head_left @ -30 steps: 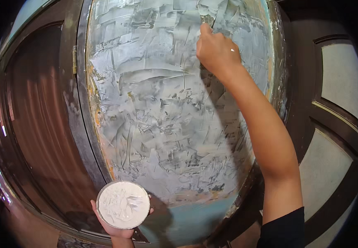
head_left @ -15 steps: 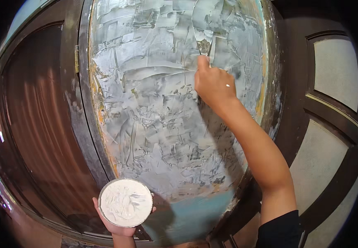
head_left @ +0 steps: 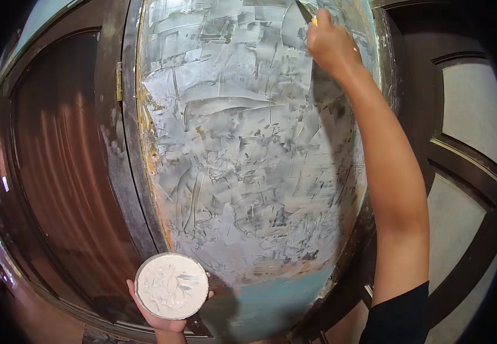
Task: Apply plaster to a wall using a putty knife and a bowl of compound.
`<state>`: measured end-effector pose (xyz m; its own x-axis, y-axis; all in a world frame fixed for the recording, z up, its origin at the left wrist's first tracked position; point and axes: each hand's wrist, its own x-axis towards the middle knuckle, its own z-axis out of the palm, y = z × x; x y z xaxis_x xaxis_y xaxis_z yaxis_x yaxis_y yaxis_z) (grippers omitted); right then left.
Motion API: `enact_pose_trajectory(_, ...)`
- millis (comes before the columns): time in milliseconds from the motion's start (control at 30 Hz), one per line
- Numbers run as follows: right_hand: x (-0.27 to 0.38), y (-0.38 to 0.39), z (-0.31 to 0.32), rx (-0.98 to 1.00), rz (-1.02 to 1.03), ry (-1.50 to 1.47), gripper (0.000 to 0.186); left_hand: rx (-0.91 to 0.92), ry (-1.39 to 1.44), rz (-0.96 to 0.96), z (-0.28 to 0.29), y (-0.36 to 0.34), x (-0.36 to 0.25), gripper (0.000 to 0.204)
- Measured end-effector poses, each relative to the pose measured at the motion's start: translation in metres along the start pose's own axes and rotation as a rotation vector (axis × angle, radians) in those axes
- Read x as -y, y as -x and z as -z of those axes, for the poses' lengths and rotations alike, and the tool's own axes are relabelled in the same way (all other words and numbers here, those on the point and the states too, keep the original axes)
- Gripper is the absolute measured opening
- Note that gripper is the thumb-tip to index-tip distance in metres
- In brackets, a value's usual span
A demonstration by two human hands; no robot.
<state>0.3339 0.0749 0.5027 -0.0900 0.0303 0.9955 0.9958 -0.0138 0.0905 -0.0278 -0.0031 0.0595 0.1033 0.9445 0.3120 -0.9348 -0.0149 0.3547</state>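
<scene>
Nearest, the left grip [head_left: 165,324] is cupping a round bowl [head_left: 136,285] from beneath, its fingers clamping around the sides, and white paste [head_left: 168,289] is filling the bowl just above that palm. A black sleeve [head_left: 397,312] is covering the upper part of the other arm, well to the right of the left grip. Farther off, the right grip [head_left: 334,46] is closing tightly around a putty knife [head_left: 303,11], with a bit of yellow handle showing beside the fingers and the dark blade pointing up and left of them; the upper edge is cropping the tool, so its contact with the wall is staying uncertain. Behind and below the right grip, the wall [head_left: 231,143] is carrying uneven grey-white smears, while a turquoise strip [head_left: 277,298] is showing to the right of the left grip. Beyond, a brown door [head_left: 105,114] with a brass hinge [head_left: 119,80] is standing above and left of the left grip, and a pale-panelled door [head_left: 472,109] is standing right of the right grip.
</scene>
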Motion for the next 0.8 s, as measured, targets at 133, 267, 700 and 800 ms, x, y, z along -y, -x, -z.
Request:
enact_pose_trajectory(133,0.011,-0.008,-0.017,0.089,-0.039,0.04,0.031,-0.015,0.047,-0.04,0.001,-0.001,-0.001,0.093)
enact_pose_trajectory(267,0.042,0.007,-0.023,0.113,-0.008,0.017,0.03,-0.021,0.108,-0.032,0.004,-0.004,0.0,0.094)
enact_pose_trajectory(700,0.07,0.082,-0.026,0.22,0.094,0.023,0.03,-0.017,0.06,0.041,0.003,-0.014,0.013,0.095)
enact_pose_trajectory(800,0.071,0.099,-0.02,0.267,0.101,0.024,0.032,0.072,-0.08,0.082,0.001,-0.014,0.014,0.095)
